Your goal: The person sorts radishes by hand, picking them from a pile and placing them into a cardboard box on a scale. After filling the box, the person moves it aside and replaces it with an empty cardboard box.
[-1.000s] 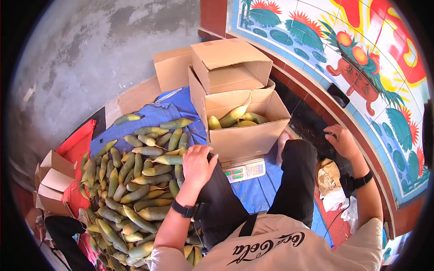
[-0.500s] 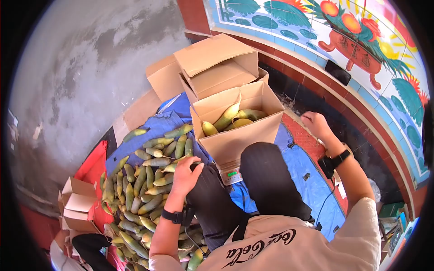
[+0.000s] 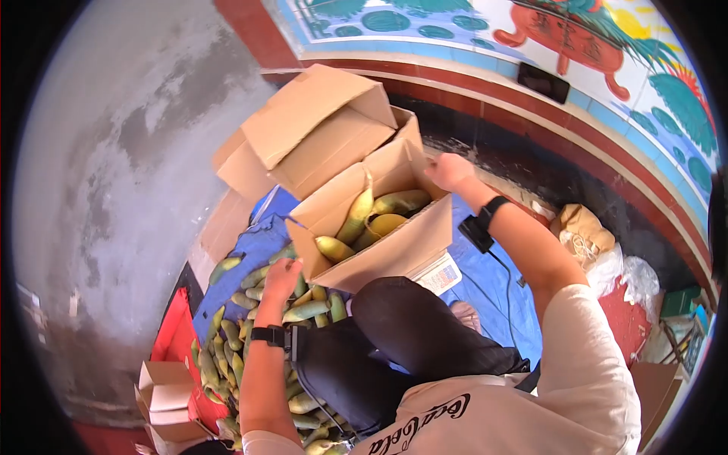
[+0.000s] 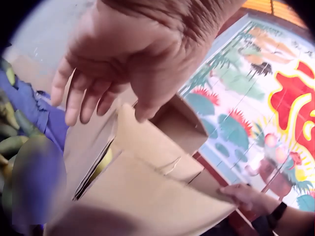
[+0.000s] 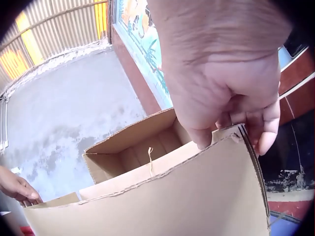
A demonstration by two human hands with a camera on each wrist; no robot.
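Though unclear overhead, right hand (image 5: 226, 83) apparently on carton (image 5: 197, 196).

cream short-sleeved T-shirt (image 3: 557, 379) | black script (image 3: 430, 415), apparently "Coca-Cola" | dark trousers (image 3: 432, 334) | black wristbands (image 3: 497, 206) | thin black cable (image 3: 508, 279)

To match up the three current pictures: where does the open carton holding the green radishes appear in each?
Head: centre, the open carton, radishes inside, right hand at its right corner.
Left wrist: the carton fills the lower middle.
Right wrist: the carton fills the bottom, lower middle to right.
Shared landmark: the painted tile wall.
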